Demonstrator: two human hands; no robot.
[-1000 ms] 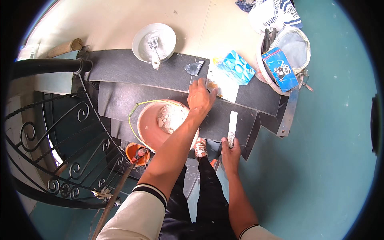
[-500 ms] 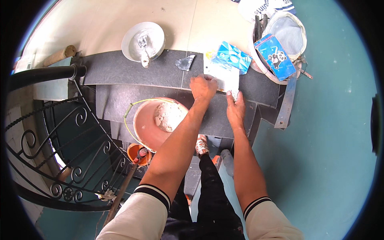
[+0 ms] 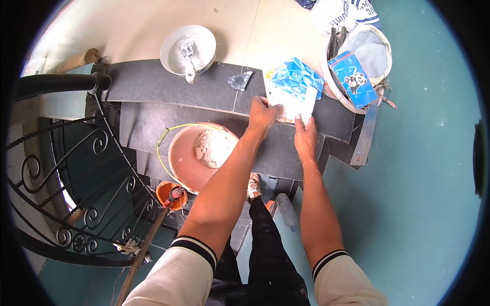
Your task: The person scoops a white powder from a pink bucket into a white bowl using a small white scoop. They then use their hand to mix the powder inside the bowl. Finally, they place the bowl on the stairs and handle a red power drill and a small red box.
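Note:
Both hands are at the near edge of a flat white sheet (image 3: 286, 106) on the upper dark step. A piece of blue packaging with a faceted pattern (image 3: 297, 76) lies against its far side; whether the two are joined I cannot tell. My left hand (image 3: 262, 114) is closed, pinching the sheet's near left part, fingertips partly hidden. My right hand (image 3: 305, 137) grips the near right corner, thumb on top. To the left lies a dark, pale-smeared shard (image 3: 240, 80). Below my left hand stands a pinkish bucket (image 3: 186, 171) with crumbly white material (image 3: 210, 148) inside.
A white bowl (image 3: 166, 51) with a putty knife (image 3: 189, 62) sits far left. At right, a tub (image 3: 331, 76) holds tools, a blue panda-picture box (image 3: 352, 79) and a pale round piece. A metal blade (image 3: 363, 137) hangs nearby. Black railing (image 3: 87, 214) borders the left.
The sheet has turned slightly, and the blue packaging now covers more of its far part. Both hands still hold the near edge. The whole view has shifted a little.

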